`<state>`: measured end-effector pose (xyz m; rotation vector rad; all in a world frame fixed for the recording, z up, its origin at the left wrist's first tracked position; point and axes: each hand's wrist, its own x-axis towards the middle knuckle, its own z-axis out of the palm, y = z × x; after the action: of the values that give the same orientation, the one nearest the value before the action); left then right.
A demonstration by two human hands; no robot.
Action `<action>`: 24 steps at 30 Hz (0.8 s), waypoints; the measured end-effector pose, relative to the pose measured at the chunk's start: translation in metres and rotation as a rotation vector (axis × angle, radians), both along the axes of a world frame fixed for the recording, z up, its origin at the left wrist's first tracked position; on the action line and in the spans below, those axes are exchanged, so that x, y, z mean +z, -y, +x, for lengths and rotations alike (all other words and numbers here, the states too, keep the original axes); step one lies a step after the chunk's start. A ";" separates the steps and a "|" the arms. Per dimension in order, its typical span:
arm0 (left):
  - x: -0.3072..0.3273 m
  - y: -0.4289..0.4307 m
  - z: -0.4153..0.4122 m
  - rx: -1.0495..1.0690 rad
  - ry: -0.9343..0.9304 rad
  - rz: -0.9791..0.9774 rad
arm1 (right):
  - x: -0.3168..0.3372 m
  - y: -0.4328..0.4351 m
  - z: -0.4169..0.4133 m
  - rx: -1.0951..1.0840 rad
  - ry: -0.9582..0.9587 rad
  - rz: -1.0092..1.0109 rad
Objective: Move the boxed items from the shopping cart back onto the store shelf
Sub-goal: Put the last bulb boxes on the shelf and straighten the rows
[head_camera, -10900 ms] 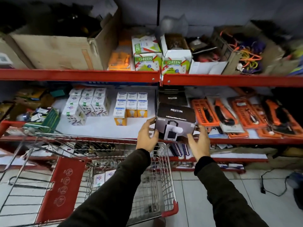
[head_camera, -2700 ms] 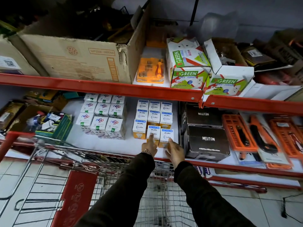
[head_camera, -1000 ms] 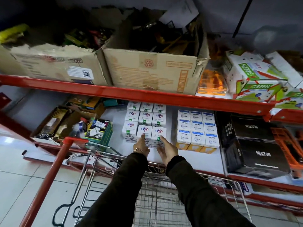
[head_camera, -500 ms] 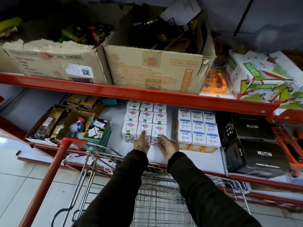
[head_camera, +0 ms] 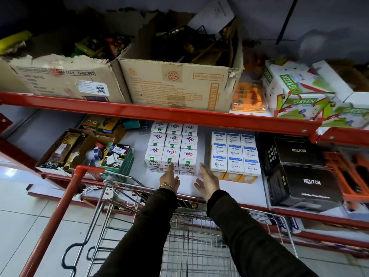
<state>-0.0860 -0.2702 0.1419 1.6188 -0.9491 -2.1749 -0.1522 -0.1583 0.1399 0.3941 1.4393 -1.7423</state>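
Only one view is given, taken from a wide-angle camera worn on the person's head and directed forward and downward. The store shelf (head_camera: 199, 186) is faced nearly square-on and from close by, within arm's reach, so that both sleeves are seen entering from the bottom edge and the left hand (head_camera: 169, 179) and right hand (head_camera: 207, 181) are placed near the middle of the frame. The shopping cart (head_camera: 191, 242) is looked down into at the lower centre, while the upper shelf beam (head_camera: 159, 114) is crossed at mid-height and appears bowed by the lens. Tiled floor is taken in at the lower left. Blur is seen toward the right edge.
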 end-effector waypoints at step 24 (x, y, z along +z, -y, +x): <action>0.019 -0.322 -0.108 -0.633 -0.057 -0.261 | 0.005 -0.339 -0.108 -0.602 -0.105 0.180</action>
<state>-0.1944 0.0516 0.1604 1.2333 -1.8327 -2.3063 -0.2598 0.1803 0.1445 0.9205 1.6715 -2.1253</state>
